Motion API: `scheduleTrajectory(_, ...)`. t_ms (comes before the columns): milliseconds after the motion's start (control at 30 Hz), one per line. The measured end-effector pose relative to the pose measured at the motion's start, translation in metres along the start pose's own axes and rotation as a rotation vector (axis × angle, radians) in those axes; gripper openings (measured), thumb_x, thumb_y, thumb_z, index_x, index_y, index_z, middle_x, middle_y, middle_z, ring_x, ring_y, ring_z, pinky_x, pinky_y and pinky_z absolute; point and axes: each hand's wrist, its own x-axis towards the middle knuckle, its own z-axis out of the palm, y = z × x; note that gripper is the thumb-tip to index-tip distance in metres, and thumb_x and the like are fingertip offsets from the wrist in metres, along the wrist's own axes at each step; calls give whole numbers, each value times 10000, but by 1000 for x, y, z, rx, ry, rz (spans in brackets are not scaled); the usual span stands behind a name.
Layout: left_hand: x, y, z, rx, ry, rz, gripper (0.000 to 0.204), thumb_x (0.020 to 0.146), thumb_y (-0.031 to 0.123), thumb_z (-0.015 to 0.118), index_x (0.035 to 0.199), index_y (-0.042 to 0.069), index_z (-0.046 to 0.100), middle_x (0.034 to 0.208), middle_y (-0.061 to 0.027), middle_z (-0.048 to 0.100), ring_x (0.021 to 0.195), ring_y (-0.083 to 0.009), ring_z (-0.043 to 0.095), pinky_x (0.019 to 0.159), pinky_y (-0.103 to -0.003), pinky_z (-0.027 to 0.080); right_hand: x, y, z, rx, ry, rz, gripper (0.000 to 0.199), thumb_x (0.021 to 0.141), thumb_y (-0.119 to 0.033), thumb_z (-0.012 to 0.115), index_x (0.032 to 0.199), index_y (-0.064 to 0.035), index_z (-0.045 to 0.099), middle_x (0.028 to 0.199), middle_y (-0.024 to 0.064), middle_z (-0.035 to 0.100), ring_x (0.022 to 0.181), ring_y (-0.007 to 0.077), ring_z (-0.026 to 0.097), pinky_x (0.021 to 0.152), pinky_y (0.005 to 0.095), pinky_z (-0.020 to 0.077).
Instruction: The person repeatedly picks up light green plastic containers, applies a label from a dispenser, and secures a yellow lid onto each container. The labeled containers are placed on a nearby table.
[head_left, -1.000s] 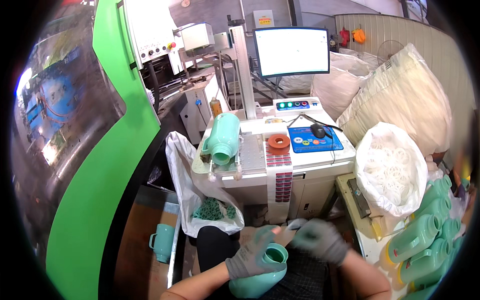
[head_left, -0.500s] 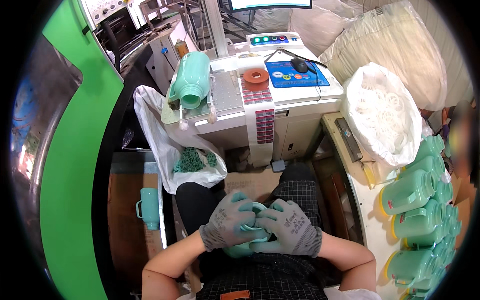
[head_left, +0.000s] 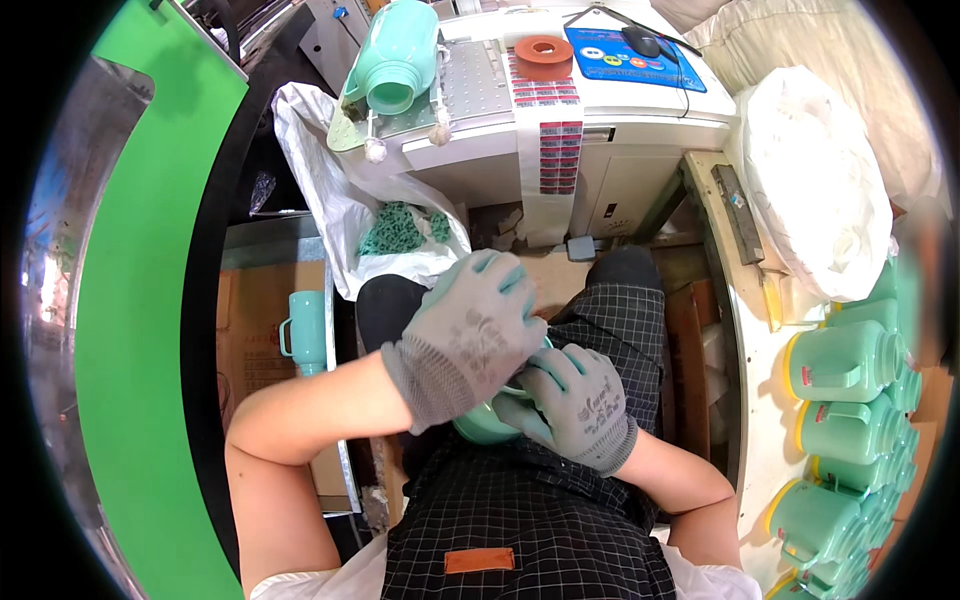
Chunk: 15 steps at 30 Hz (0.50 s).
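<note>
I saw the mint-green jug (head_left: 487,424) resting in the lap, mostly hidden under both gloved hands, only a curve of its body and rim showing between them. My left hand (head_left: 470,335) lay over its top, fingers (head_left: 497,283) curled down around it in a grip. My right hand (head_left: 578,400) held it from the right side, fingers (head_left: 545,372) wrapped against the rim. Beyond the knees, a white bag (head_left: 325,170) of green scraps hung off the table (head_left: 600,110), where another green jug (head_left: 395,55) lay on its side near an orange tape roll (head_left: 544,52). A green cup (head_left: 305,330) stood left of the leg, and stacked green jugs (head_left: 850,400) lined the right.
</note>
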Motion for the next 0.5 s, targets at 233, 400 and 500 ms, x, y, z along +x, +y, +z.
scheduleTrajectory(233, 12, -19, 14, -197, -302, 120, 189, 816, 276, 781, 903, 116, 727, 1048, -69, 634, 1033, -261, 656, 831, -418, 565, 1, 2, -5, 42, 6, -72, 256, 736, -295, 860, 802, -99, 710, 895, 44, 640, 736, 221, 644, 624, 373, 530)
scheduleTrajectory(400, 18, -11, 22, -162, -203, 55, 201, 841, 264, 758, 968, 118, 705, 1014, -87, 664, 877, -297, 707, 754, -431, 575, -8, 3, -3, 74, 67, 14, 321, 681, -315, 896, 784, -101, 680, 849, 50, 629, 704, 236, 615, 607, 372, 494)
scheduleTrajectory(500, 25, -22, 26, -498, -125, 25, 253, 886, 246, 748, 1092, 107, 696, 988, -50, 686, 816, -242, 713, 745, -404, 579, -16, 1, -9, 69, 99, 65, 373, 658, -321, 919, 783, -97, 648, 852, 69, 632, 699, 265, 598, 616, 383, 469)
